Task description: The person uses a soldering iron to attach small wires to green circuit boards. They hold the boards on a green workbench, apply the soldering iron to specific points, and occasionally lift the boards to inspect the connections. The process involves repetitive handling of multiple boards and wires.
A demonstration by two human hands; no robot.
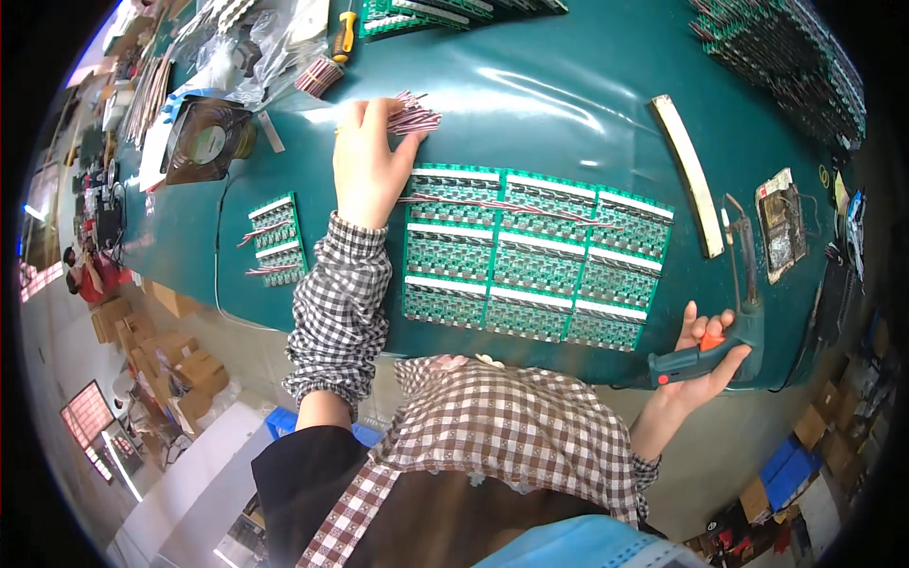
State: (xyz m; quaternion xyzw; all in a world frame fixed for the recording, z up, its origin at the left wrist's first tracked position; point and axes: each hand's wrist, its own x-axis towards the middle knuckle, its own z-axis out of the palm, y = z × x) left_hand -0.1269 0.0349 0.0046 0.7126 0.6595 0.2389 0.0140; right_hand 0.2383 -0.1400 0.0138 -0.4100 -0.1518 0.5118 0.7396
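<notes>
At the far middle of the table, my left hand (pixel 367 166) has its thumb and fingers closed around a bunch of short red, black and white wires (pixel 415 117). Just below it lies a large green circuit board panel (pixel 540 257), divided into several sections with white strips. A few loose wires (pixel 502 205) stretch across its upper row. My right hand (pixel 699 386), at the panel's right, grips a dark green soldering gun (pixel 751 327) with an orange trigger. Its metal tip points away from me, beside a thin length of solder wire.
Left of my arm lies a smaller board piece (pixel 277 241) with wires. A fan (pixel 205 139), a tied wire bundle (pixel 319 76) and a yellow screwdriver (pixel 345 38) sit at the far left. Stacked boards (pixel 786 71), a pale curved strip (pixel 688 175) and a stained tin (pixel 780 225) occupy the right.
</notes>
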